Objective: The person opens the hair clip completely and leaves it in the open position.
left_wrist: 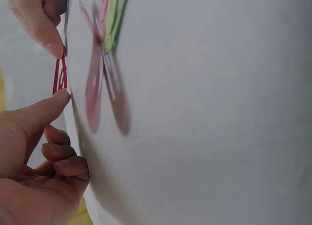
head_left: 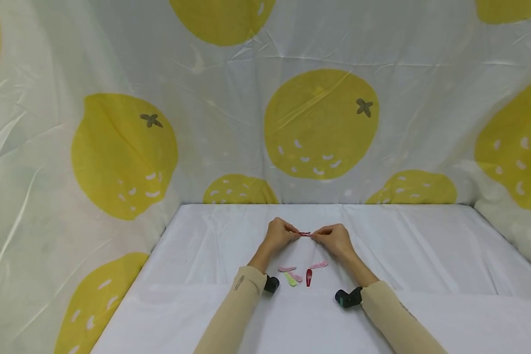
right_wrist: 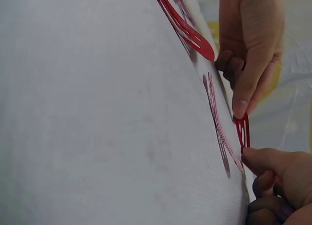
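Note:
A red snap hair clip [head_left: 305, 234] is stretched between both hands over the white table. My left hand [head_left: 280, 235] pinches its left end between thumb and finger. The other end is pinched by my right hand [head_left: 335, 238]. In the left wrist view the red clip [left_wrist: 59, 78] shows its slotted frame between the two sets of fingertips. In the right wrist view the same clip [right_wrist: 243, 133] has narrow gaps between its strips. Whether it is snapped open or closed I cannot tell.
Nearer to me than the hands lie another red clip [head_left: 309, 278], a yellow-green clip [head_left: 289, 279] and several pink clips, one of them [head_left: 319, 264] towards the right. A lemon-printed cloth [head_left: 230, 123] hangs behind and beside the white-covered table [head_left: 425, 255].

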Demonstrator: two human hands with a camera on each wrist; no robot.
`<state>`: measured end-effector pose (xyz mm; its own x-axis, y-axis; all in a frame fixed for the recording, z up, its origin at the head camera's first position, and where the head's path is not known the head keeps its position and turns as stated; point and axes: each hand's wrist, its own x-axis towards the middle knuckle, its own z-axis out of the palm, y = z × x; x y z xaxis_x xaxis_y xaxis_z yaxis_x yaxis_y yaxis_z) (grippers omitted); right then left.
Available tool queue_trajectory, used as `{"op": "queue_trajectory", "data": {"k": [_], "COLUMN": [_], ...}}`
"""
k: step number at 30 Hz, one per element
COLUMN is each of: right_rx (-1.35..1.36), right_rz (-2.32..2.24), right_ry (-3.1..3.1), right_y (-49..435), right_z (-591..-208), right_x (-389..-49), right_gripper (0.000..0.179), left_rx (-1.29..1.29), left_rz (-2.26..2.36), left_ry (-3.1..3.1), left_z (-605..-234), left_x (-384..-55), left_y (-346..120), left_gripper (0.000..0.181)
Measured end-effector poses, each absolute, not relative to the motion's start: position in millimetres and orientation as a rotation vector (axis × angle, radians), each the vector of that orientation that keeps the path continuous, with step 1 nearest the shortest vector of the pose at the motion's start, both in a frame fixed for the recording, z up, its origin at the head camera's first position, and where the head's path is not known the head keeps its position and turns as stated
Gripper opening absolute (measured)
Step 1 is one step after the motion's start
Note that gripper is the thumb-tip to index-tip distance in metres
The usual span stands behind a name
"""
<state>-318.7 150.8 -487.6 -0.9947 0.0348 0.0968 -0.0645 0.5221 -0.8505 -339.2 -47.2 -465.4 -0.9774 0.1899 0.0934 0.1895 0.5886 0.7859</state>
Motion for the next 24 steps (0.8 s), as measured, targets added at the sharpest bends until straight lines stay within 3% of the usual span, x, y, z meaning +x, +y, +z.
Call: {"op": "queue_trajectory", "data": {"k": [14, 24], "right_rx": [0.027, 0.093], "right_rz": [1.504, 1.561], "right_ry": [-2.665, -2.775], "right_y": [154.5, 179.3], "right_z": [-485.8, -467.1], "right_x": [-312.1, -272.1], "right_gripper": [0.017, 0.020], "left_rx": [0.213, 0.236], "left_rz": [1.394, 1.400], "left_ry": [2.772, 2.698], "left_z": [-462.5, -444.8], "left_x": [-334.7, -303.4], "left_y": [-49.2, -78.1], "left_gripper": [0.008, 0.013]}}
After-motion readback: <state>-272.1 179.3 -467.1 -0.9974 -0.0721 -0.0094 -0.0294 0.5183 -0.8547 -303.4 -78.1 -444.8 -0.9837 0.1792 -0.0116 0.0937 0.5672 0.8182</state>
